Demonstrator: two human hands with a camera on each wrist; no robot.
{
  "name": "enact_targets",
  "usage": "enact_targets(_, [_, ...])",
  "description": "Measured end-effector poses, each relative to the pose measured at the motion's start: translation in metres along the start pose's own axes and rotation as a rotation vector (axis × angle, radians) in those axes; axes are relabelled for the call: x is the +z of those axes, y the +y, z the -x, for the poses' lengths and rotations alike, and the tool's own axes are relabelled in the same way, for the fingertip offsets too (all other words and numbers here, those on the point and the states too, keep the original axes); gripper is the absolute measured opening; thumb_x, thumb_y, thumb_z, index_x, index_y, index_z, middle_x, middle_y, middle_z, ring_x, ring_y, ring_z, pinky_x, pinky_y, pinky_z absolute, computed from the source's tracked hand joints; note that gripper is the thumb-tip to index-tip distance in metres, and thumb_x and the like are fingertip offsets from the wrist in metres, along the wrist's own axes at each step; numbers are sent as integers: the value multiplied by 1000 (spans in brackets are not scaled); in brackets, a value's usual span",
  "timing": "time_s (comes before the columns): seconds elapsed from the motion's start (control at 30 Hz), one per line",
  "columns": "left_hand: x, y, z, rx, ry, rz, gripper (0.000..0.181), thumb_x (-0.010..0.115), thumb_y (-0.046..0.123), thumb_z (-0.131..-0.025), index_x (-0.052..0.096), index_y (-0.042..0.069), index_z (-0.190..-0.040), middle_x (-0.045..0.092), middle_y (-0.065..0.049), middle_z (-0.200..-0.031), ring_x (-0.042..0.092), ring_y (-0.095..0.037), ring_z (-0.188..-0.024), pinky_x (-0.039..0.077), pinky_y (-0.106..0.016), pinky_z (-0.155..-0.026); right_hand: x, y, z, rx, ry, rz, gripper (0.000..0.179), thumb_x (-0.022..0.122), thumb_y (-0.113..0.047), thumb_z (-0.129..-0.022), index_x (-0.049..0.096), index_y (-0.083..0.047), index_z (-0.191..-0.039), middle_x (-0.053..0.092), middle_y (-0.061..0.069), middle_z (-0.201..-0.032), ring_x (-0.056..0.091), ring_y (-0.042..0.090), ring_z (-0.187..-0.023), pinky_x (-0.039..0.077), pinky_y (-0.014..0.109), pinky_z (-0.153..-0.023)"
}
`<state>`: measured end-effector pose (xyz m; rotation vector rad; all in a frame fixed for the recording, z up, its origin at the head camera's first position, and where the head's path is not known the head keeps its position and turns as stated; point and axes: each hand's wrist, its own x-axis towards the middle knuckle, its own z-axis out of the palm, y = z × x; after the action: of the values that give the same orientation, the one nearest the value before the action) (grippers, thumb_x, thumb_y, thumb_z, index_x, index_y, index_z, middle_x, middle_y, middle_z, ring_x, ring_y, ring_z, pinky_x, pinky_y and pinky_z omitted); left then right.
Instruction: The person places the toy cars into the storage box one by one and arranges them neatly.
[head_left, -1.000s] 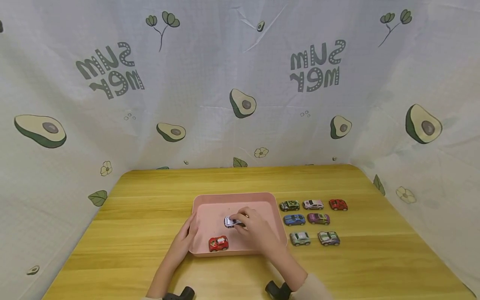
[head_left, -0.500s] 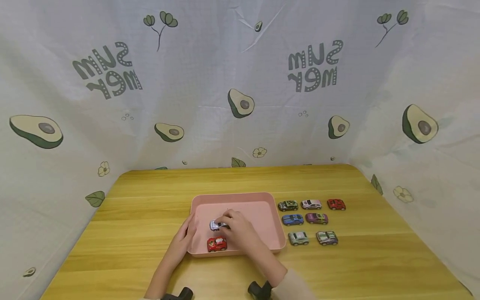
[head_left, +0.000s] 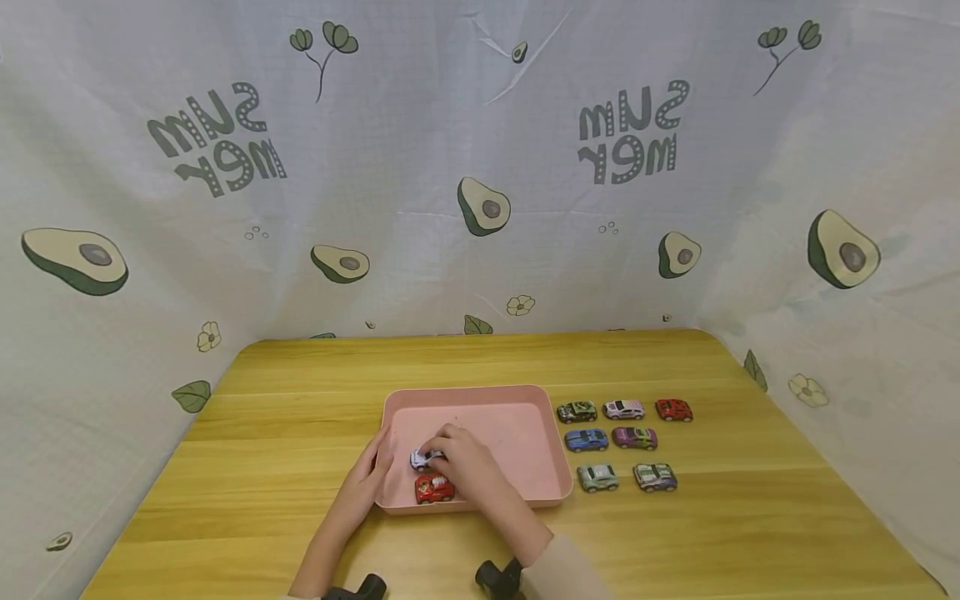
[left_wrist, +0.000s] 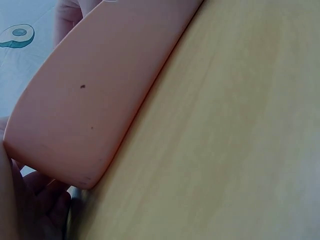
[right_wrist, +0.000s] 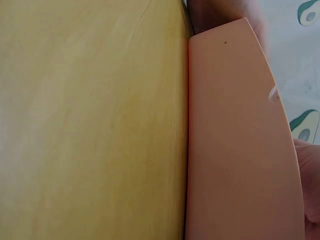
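A pink tray lies on the wooden table. At its left side, my left hand holds the wall, thumb at the rim and fingers along the outside; the left wrist view shows these fingers round the tray's corner. Inside the tray my right hand pinches a small white toy car, partly covered by the fingers. Just in front of it sits a red toy car, near the tray's front left corner. In the right wrist view, the front wall hides the cars and most of my right hand.
Right of the tray, several toy cars stand in rough rows on the table, among them a blue car, a purple car and a red-and-black car. A printed white cloth hangs around the table's back and sides.
My right hand has carried the white toy car left and toward me across the tray, to just behind the red car. My left hand has stayed at the tray's left side.
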<state>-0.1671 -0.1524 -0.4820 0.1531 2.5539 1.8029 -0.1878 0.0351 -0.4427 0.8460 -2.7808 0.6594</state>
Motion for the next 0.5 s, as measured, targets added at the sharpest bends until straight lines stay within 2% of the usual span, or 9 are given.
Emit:
enact_targets(0.3, [0,-2,0,-36,1,-3,53,41,32,-97,26,13,-144,23,-16,-150,18,-35,-138,17,-56,-111,3,-2,-6,47,-64,18,10,66,-19,-82,71,-20,-91,58,-5,-87,56,8,-81,49,20,-69])
enact_targets(0.5, [0,-2,0,-28,-1,-2,53,40,32,-97,25,12,-144,22,-17,-150,18,-36,-138,17,-56,-111,5,-2,-7,72,-84,-4,11,68,-18,-80,72,-20,-90,58,-5,-86,55,7,-79,48,19,-69])
